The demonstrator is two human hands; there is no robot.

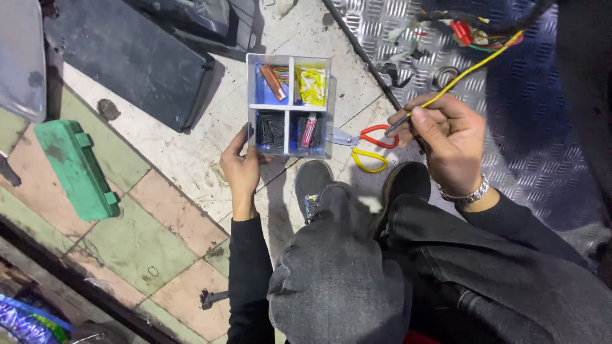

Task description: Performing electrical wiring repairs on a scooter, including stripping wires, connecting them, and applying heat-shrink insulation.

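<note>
Right hand pinching yellow wire, left hand on parts box.

Right hand (pixel 454 145): grip clamped on the yellow wire (pixel 473 67), which runs up and away from the fingers to a wire bundle (pixel 475 33). Left hand (pixel 240 169): grip spread, fingertips against the lower-left corner of the four-compartment box (pixel 289 106) on the floor. Scissors (pixel 368 145) lie between the two grips, just beside the box.

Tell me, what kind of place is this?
Likely a vehicle repair workshop: a bundle of coloured wires over a metal tread plate, a compartment box of small electrical parts, and a green tool case on the tiled floor.
</note>
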